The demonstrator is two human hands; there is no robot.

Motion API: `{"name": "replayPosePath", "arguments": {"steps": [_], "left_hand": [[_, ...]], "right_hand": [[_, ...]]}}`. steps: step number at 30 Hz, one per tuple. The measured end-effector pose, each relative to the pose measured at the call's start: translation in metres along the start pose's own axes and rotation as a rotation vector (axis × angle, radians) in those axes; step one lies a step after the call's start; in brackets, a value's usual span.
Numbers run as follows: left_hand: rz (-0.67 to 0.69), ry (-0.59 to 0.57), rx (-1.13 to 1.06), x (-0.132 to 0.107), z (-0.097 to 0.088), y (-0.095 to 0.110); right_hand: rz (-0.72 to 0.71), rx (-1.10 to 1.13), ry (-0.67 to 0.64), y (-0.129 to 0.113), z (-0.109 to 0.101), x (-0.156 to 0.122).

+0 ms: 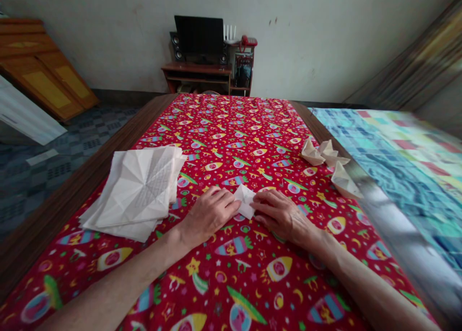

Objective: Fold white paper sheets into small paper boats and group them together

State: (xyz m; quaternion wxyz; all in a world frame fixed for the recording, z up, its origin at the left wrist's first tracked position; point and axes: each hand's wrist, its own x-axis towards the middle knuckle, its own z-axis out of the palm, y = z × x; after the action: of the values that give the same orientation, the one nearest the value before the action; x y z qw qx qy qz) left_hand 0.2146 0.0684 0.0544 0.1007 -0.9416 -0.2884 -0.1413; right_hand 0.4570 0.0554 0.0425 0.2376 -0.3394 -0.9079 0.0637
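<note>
A small white folded paper (245,200) lies on the red patterned cloth (231,278) in front of me. My left hand (212,209) has its fingers closed at the paper's left corner. On the opposite side, the fingers of my right hand (279,212) are bent together on the right corner. To the left sits a stack of creased paper sheets (140,189), the top one partly covered with a printed grid. Folded paper boats (345,181) stand at the right edge of the cloth, three in all.
The cloth covers a dark wooden table (130,129). A bed with a blue checked cover (390,153) adjoins on the right. Against the far wall is a desk (197,69) with a monitor (199,36), speakers and a red telephone (249,41). A wooden cabinet (46,76) stands at left.
</note>
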Motion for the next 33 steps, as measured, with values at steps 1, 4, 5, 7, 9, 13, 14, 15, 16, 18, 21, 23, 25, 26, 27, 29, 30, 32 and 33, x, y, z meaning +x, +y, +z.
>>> {"name": "replayPosePath", "arguments": {"steps": [1,4,5,7,9,13,14,15,16,18,21,23,25,26,27,29,30,32,33], "left_hand": [[0.034,0.012,0.039,0.001,-0.001,0.0],[0.091,0.067,0.094,0.001,0.0,-0.001],[0.091,0.082,0.093,0.0,0.0,-0.001],[0.074,0.094,0.071,0.0,0.001,-0.001],[0.039,0.085,0.034,-0.001,0.003,0.0],[-0.101,0.087,-0.133,-0.001,0.009,0.0],[-0.14,0.1,-0.188,-0.001,0.011,0.0],[-0.176,0.112,-0.242,-0.001,0.013,0.0],[-0.208,0.124,-0.292,-0.001,0.014,0.0],[-0.271,0.149,-0.377,-0.002,0.018,0.0],[-0.369,0.188,-0.466,-0.002,0.02,-0.001],[-0.424,0.196,-0.493,-0.002,0.021,-0.001],[-0.453,0.178,-0.508,-0.002,0.02,-0.002],[-0.461,0.165,-0.514,-0.001,0.02,-0.002],[-0.464,0.151,-0.517,-0.001,0.019,-0.003],[-0.468,0.125,-0.507,0.001,0.019,-0.003],[-0.47,0.113,-0.492,0.002,0.018,-0.003],[-0.474,0.093,-0.439,0.004,0.018,-0.002],[-0.477,0.083,-0.4,0.005,0.017,-0.001]], "right_hand": [[-0.006,0.0,0.002,0.001,0.0,0.001],[-0.021,0.006,0.029,0.004,0.001,0.003],[-0.022,0.005,0.037,0.005,0.001,0.004],[-0.023,0.001,0.034,0.006,0.001,0.006],[-0.02,0.009,0.013,0.007,0.002,0.008],[0.015,0.112,0.019,0.01,0.005,0.015],[0.028,0.142,0.031,0.011,0.005,0.016],[0.042,0.171,0.042,0.011,0.005,0.017],[0.062,0.2,0.051,0.012,0.006,0.018],[0.12,0.259,0.074,0.012,0.006,0.02],[0.226,0.299,0.081,0.01,0.007,0.023],[0.284,0.255,0.08,0.01,0.008,0.025],[0.338,0.195,0.077,0.01,0.01,0.027],[0.362,0.176,0.075,0.01,0.011,0.027],[0.38,0.169,0.069,0.01,0.011,0.028],[0.402,0.171,0.065,0.011,0.013,0.028],[0.409,0.17,0.066,0.011,0.013,0.028],[0.418,0.159,0.073,0.012,0.014,0.028],[0.421,0.152,0.077,0.012,0.015,0.027]]}}
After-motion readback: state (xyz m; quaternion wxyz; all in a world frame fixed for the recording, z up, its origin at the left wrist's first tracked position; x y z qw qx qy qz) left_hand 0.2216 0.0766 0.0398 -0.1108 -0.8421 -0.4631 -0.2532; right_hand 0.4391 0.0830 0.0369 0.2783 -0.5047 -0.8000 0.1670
